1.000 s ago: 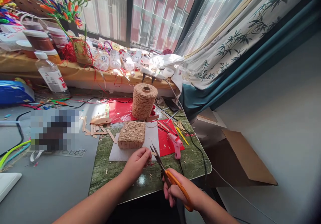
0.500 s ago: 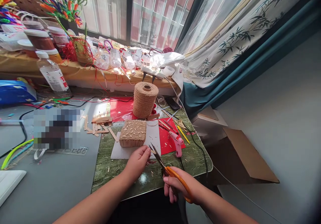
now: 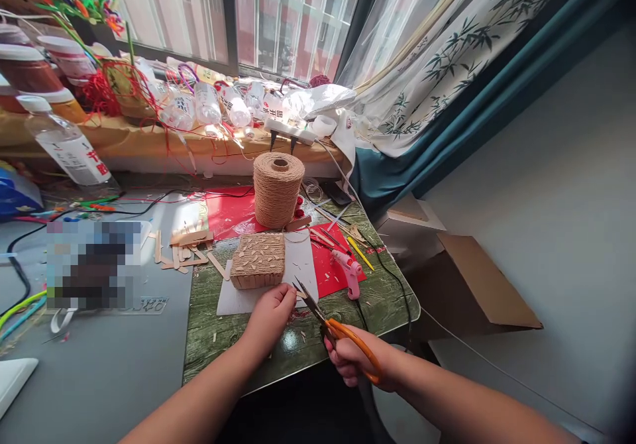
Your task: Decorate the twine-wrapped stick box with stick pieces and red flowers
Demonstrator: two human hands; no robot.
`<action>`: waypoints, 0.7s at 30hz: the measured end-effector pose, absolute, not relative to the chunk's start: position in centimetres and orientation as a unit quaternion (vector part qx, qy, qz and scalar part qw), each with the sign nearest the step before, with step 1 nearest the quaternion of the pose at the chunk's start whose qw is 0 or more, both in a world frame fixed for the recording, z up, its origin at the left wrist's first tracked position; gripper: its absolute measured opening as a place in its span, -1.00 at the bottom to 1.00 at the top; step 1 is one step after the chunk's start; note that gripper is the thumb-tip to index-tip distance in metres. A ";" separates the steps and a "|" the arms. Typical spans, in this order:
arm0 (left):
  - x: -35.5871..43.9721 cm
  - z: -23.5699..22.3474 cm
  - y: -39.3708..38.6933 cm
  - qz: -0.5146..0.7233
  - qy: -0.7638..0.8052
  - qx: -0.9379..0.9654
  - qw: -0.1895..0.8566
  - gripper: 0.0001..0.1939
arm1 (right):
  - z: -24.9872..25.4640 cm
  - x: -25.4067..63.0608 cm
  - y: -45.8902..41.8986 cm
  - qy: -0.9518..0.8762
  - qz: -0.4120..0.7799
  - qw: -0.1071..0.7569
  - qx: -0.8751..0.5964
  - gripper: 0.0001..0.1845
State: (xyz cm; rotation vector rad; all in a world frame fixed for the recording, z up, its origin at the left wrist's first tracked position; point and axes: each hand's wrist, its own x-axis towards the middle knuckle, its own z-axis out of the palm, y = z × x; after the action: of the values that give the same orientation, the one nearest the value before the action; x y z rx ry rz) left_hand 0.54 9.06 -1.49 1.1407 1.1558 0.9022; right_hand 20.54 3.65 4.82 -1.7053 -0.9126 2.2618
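Observation:
My left hand (image 3: pixel 272 308) is closed in a pinch on a small wooden stick piece (image 3: pixel 300 294), which pokes out past the fingertips. In my right hand (image 3: pixel 355 354) are scissors (image 3: pixel 342 331) with orange handles. Their blades are slightly parted and point at the wooden piece. Just beyond my left hand, a twine-wrapped box (image 3: pixel 258 258) with small wood chips scattered on its top sits on a white sheet (image 3: pixel 302 265). Whether the blades touch the piece is hard to see.
Behind the box stands a big twine spool (image 3: pixel 279 195). A pink glue gun (image 3: pixel 349 275) lies right, by a yellow pen (image 3: pixel 360 253) on red paper. Loose craft sticks (image 3: pixel 186 253) lie left. A cardboard box (image 3: pixel 489 281) is beyond the table's right edge.
The view has swung slightly to the right. My right hand's fingers have curled in more around the scissors' handles. My left hand still pinches the wooden piece near the blades.

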 end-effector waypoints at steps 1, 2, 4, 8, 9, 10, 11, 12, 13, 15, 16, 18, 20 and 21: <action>0.5 -1.5 9.1 0.389 0.501 0.491 0.597 -0.59 | 5.0 20.4 3.6 -0.298 0.760 0.085 -0.571 -0.65; 0.5 -1.5 9.1 0.389 0.502 0.491 0.597 -0.59 | 5.2 20.3 3.5 -0.297 0.762 0.089 -0.569 -0.66; 0.5 -1.4 9.1 0.386 0.501 0.490 0.600 -0.59 | 5.5 20.2 3.3 -0.303 0.761 0.094 -0.566 -0.68; 0.5 -1.4 9.1 0.379 0.511 0.498 0.589 -0.60 | 5.3 20.1 3.2 -0.318 0.740 0.083 -0.587 -0.71; 0.5 -1.4 9.1 0.376 0.514 0.502 0.584 -0.60 | 5.2 20.1 3.1 -0.318 0.738 0.079 -0.590 -0.70; 0.5 -1.3 9.1 0.374 0.517 0.506 0.581 -0.60 | 5.1 20.1 3.1 -0.318 0.739 0.076 -0.590 -0.70; 0.4 -1.3 9.1 0.372 0.518 0.507 0.579 -0.61 | 5.0 20.1 3.0 -0.318 0.741 0.076 -0.587 -0.69; 0.4 -1.3 9.1 0.370 0.519 0.508 0.579 -0.61 | 4.9 20.1 3.0 -0.317 0.744 0.077 -0.582 -0.68; 0.4 -1.3 9.2 0.369 0.520 0.508 0.580 -0.62 | 4.8 20.1 2.9 -0.318 0.747 0.081 -0.578 -0.68; 0.5 -1.2 9.2 0.368 0.521 0.505 0.581 -0.62 | 4.7 20.1 2.9 -0.321 0.749 0.089 -0.573 -0.68; 0.5 -1.2 9.2 0.368 0.521 0.503 0.583 -0.63 | 4.7 20.2 2.8 -0.322 0.748 0.092 -0.572 -0.68; 0.5 -1.2 9.2 0.364 0.525 0.505 0.580 -0.64 | 4.6 20.2 2.8 -0.325 0.747 0.095 -0.572 -0.68; 0.6 -1.2 9.1 0.357 0.539 0.518 0.560 -0.65 | 4.7 20.2 2.7 -0.323 0.748 0.094 -0.572 -0.69; 0.6 -1.2 9.1 0.351 0.548 0.527 0.546 -0.65 | 4.7 20.2 2.7 -0.322 0.750 0.094 -0.571 -0.69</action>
State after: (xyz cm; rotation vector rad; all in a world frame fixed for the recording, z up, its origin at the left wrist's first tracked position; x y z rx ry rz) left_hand 0.59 9.12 -1.22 1.2494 1.3000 0.8326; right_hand 20.19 2.70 4.69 -1.6936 -0.9547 2.2240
